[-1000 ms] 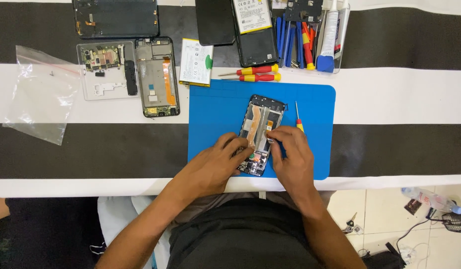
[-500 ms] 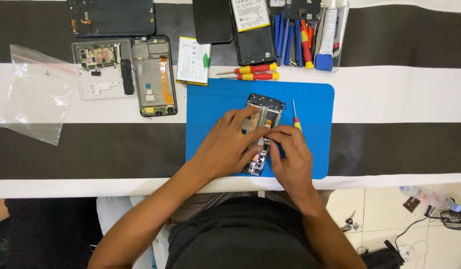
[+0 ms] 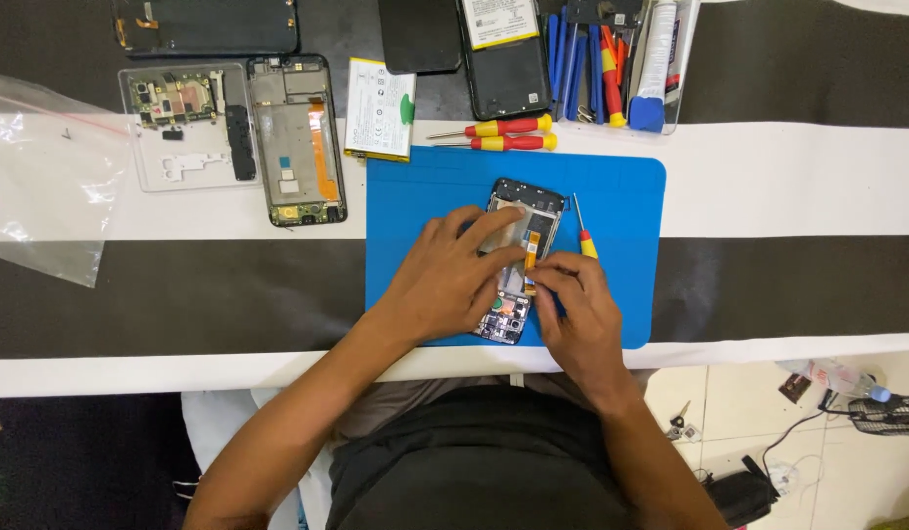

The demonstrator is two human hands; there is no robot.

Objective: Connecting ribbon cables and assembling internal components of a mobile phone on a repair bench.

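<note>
An opened phone (image 3: 526, 201) with its back off lies on a blue work mat (image 3: 621, 196) in the middle of the table. My left hand (image 3: 450, 275) rests flat across the phone, fingers pressing its middle and upper part. My right hand (image 3: 577, 309) sits at the phone's right edge, fingertips pinched at an orange flex cable (image 3: 533, 240) inside it. A small screwdriver with a red and yellow handle (image 3: 584, 236) lies on the mat just right of the phone, beside my right hand.
A second opened phone frame (image 3: 297, 137), a white tray with a circuit board (image 3: 180, 128) and a battery (image 3: 379, 108) lie upper left. Two screwdrivers (image 3: 504, 134), a tool tray (image 3: 621, 59), dark phone parts (image 3: 504, 59) and a plastic bag (image 3: 42, 177) surround them.
My left hand slid up the phone from its lower end to cover the middle. My right hand shifted slightly and now pinches at the flex cable.
</note>
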